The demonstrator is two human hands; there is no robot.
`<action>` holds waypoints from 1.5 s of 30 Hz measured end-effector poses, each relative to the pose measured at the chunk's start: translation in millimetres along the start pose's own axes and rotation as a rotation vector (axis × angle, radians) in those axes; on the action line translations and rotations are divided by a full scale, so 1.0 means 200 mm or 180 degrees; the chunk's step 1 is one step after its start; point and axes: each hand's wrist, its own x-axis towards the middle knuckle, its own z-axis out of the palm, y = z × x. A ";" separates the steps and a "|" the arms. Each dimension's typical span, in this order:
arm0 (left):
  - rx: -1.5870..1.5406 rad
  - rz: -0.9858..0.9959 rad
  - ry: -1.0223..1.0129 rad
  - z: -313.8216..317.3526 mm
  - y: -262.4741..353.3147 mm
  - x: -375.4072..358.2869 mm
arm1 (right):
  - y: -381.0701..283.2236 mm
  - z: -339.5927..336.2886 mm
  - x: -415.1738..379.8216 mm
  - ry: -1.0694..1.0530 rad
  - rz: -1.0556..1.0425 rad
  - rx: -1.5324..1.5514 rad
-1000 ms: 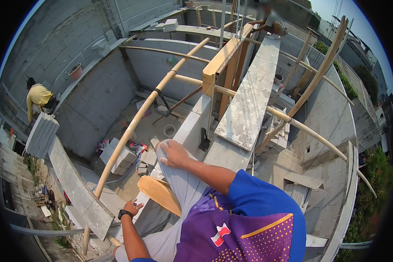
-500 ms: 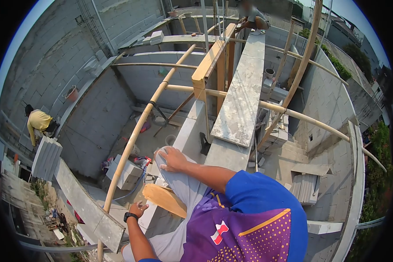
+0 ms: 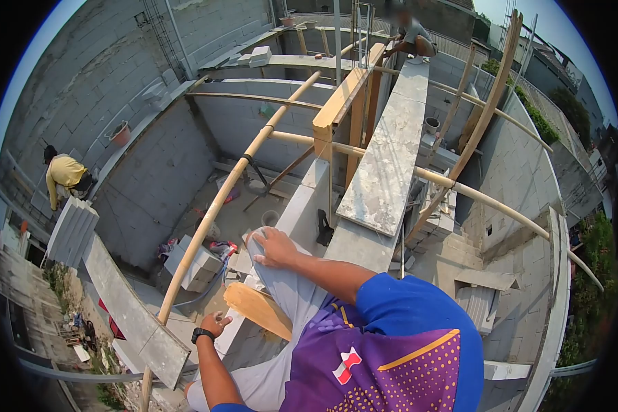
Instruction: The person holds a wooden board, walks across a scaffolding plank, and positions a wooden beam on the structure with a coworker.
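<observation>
My right hand [image 3: 275, 247] rests on my bent knee in grey trousers [image 3: 288, 285], fingers apart and holding nothing. Lower and to the left is my left hand [image 3: 215, 323], with a dark watch on its wrist; its fingers are apart and empty, near the top of a pale block wall [image 3: 235, 333]. Between the hands lies a yellowish wooden board [image 3: 257, 309]. Beyond my knee, a narrow pale block wall [image 3: 302, 209] runs up to a wooden box-like beam [image 3: 343, 96].
Long grey planks [image 3: 384, 158] stretch away ahead. Bamboo poles [image 3: 220, 199] cross the drop into the rooms. A person in yellow [image 3: 66, 172] bends at the left by stacked slabs [image 3: 72, 230]; another person [image 3: 415, 41] crouches at the planks' far end. A bucket [image 3: 119, 134] sits on the left ledge.
The view has shifted slightly, so the scene sits a little further right at the top. Both my hands keep nearly the same pose.
</observation>
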 end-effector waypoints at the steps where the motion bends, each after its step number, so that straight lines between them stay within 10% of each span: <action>1: -0.0010 0.0031 0.0045 0.00 0.01 -0.01 | 0.00 0.00 0.00 -0.0005 0.0007 0.0015; 45: -0.0178 -0.0339 -0.0399 0.10 0.02 0.00 | 0.01 0.05 0.10 0.0001 0.0083 -0.0019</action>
